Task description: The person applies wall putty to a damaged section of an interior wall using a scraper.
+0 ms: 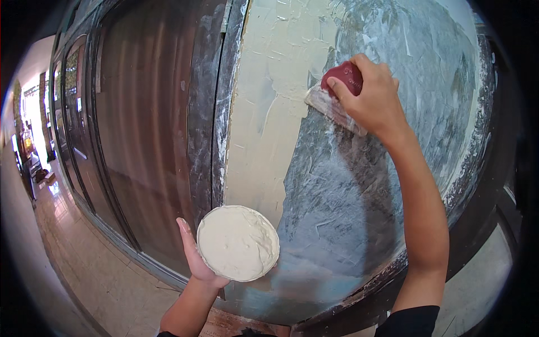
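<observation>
Patchily, cream paste (255, 151) coats the wall (331, 213) beside glazing (140, 118); right grip (373, 98) clasps scraper (331, 109), left grip (197, 258) cradles bowl (241, 279).

Paste (236, 241) in bowl (246, 280); scraper (334, 106) on wall (331, 185); glass panel (146, 118) left.

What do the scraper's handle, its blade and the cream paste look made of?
Scraper handle: probably satin plastic, from its even dark red and rounded edges.
Scraper blade: dull under pale smears; metal or plastic, can't tell.
Cream paste: likely putty-like filler, smooth and low-sheen, holding soft ridges.
</observation>
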Demonstrator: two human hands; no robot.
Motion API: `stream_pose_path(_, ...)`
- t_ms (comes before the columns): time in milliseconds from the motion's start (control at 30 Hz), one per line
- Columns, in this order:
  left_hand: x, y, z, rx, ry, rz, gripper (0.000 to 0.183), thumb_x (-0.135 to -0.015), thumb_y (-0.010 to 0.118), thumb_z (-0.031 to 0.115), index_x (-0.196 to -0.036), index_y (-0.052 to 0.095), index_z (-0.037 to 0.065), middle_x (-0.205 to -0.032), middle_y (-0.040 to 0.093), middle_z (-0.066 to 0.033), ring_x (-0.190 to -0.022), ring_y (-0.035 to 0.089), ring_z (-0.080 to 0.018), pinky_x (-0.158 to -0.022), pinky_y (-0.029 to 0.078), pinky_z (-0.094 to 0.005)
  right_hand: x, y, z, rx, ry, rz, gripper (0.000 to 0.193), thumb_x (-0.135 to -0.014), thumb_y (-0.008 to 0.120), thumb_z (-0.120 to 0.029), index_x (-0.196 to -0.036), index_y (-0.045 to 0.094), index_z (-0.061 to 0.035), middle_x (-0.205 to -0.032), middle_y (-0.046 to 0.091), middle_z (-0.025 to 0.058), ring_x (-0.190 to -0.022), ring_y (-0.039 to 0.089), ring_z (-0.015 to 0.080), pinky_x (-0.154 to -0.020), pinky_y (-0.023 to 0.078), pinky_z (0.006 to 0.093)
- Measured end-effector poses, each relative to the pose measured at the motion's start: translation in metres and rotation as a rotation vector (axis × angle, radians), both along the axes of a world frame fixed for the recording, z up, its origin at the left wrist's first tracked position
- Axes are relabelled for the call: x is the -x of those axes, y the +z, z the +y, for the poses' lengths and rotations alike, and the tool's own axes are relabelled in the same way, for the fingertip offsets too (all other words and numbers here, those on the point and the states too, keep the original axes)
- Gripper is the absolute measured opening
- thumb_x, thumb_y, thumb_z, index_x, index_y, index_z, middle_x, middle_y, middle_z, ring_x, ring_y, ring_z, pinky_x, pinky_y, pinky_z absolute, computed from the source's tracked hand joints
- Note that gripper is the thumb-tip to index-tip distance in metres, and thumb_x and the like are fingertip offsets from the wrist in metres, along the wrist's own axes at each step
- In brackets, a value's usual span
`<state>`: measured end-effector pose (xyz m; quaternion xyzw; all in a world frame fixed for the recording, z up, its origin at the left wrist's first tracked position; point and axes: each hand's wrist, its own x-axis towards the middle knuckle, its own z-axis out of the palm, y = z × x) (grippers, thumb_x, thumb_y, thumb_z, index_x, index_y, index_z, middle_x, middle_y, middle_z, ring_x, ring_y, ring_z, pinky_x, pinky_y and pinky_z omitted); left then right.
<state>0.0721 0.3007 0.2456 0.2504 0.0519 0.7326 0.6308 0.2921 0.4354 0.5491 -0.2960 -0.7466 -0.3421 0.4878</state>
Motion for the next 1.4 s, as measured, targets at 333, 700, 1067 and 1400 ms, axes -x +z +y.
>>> stream_pose_path(333,0.01,-0.005,-0.002,0.004,0.056,0.021,0.113,-0.087,0.026,0.095,-0.151,0.048,0.004,-0.152,0.05,-0.0245,-0.129,0.056,-0.0524,-0.096,0.046,-0.08,0.0,-0.005,0.017,-0.17,-0.049,-0.083,0.049,-0.083,0.078,-0.051,-0.106,0.07,-0.0088,-0.098,0.073,0.0168,-0.097,0.062,0.0371,-0.086,0.043,0.056)
stream_pose_path(700,0.026,-0.009,-0.013,-0.003,0.098,-0.039,0.11,-0.091,0.024,0.091,-0.146,0.053,0.0,-0.145,0.058,-0.0205,-0.128,0.06,-0.0392,-0.107,0.051,-0.054,0.004,-0.007,0.023,-0.274,-0.013,-0.096,0.049,-0.083,0.081,-0.051,-0.104,0.068,-0.0088,-0.093,0.071,0.0155,-0.091,0.061,0.0351,-0.083,0.041,0.0528)
stream_pose_path(1067,0.038,-0.011,-0.013,-0.012,0.154,-0.007,0.108,-0.092,0.024,0.09,-0.145,0.053,0.0,-0.143,0.059,-0.02,-0.127,0.061,-0.0384,-0.106,0.052,-0.0535,0.006,-0.009,0.026,-0.271,-0.006,-0.037,0.051,-0.083,0.081,-0.051,-0.108,0.066,-0.0092,-0.098,0.068,0.0149,-0.093,0.06,0.0337,-0.086,0.04,0.0495)
stream_pose_path(1400,0.043,-0.011,-0.013,-0.016,0.134,-0.029,0.11,-0.091,0.025,0.091,-0.146,0.053,0.0,-0.144,0.059,-0.0206,-0.127,0.061,-0.0386,-0.106,0.052,-0.0538,-0.003,0.013,0.028,-0.301,-0.036,0.058,0.052,-0.084,0.079,-0.054,-0.107,0.065,-0.0099,-0.094,0.068,0.0145,-0.09,0.06,0.0334,-0.086,0.041,0.0511)
